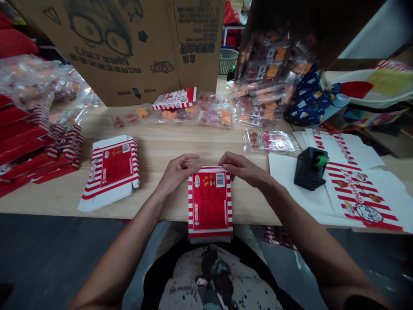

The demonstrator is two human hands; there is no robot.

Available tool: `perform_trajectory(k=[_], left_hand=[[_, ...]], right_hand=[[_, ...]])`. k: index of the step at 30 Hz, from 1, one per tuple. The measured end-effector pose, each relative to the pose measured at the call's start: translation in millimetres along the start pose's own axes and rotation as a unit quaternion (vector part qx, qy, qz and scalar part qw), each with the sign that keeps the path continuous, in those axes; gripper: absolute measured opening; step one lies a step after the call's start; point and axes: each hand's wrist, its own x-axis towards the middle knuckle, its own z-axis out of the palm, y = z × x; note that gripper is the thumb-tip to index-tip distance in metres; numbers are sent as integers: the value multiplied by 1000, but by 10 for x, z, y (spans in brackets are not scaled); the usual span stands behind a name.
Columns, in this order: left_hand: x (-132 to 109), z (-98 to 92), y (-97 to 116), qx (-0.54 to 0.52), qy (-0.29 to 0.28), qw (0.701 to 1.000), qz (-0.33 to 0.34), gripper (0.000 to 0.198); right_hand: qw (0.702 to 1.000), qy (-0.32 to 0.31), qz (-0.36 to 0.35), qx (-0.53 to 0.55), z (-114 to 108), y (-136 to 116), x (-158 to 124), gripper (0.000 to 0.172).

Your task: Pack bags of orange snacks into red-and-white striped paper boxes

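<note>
A red-and-white striped carton box (210,206) lies in front of me, its near end reaching past the table edge toward my body. Its printed red panel with a barcode faces up. My left hand (179,173) grips the far left corner, thumb along the edge and fingers partly curled. At the far right corner, my right hand (241,168) has its fingers bent over the edge; the fingertips are partly hidden. To the left lies another striped carton (112,170), with a white flap sticking out at its near side.
Stacked red cartons (29,146) stand at the left. Flat printed carton sheets (361,189) lie at the right under a black tape dispenser (311,168). Behind are clear bags of orange pieces (213,114), a large cardboard box (142,51) and a dark blue patterned bundle (305,99).
</note>
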Motion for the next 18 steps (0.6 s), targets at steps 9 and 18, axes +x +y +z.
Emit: perform_trajectory(k=[9,18], left_hand=[[12,11,178,22,-43,997,-62,39],[-211,-357,68,332,-73,937,84,38]], right_hand=[[997,-31,46,-50,-31,-236,58,11],[931,-75,-132,-331,100,-281,-190,20]])
